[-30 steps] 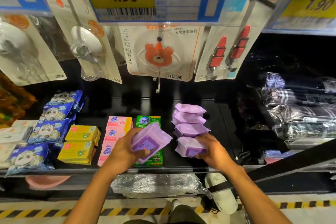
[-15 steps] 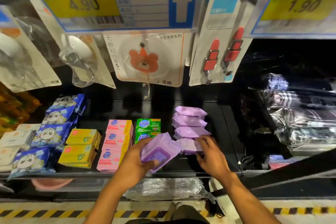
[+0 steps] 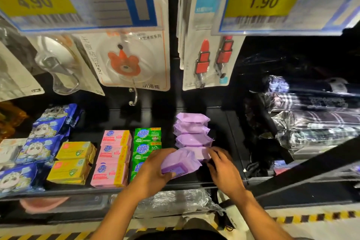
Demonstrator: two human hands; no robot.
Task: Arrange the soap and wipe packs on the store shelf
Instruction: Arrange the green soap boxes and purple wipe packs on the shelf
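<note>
My left hand (image 3: 153, 171) grips a purple wipe pack (image 3: 180, 163) just above the front of the black shelf (image 3: 109, 191). Behind it runs a row of purple wipe packs (image 3: 192, 130), front to back. My right hand (image 3: 222, 167) has its fingertips on the nearest pack of that row (image 3: 200, 153), fingers fairly straight. Left of the row stand green soap boxes (image 3: 147, 142), partly hidden by my left hand, then pink soap boxes (image 3: 114, 159) and yellow soap boxes (image 3: 73, 162).
Blue panda wipe packs (image 3: 39, 146) line the shelf's left end. Carded hooks (image 3: 128, 62) and price tags (image 3: 263, 2) hang close overhead. Wrapped dark bundles (image 3: 311, 115) fill the right bay. A plastic-wrapped bundle (image 3: 175, 200) sits on the shelf below.
My left hand has carried its purple pack rightward, up against the front of the purple row. My right hand let go of the front pack and now only touches it. The view shifted right.
</note>
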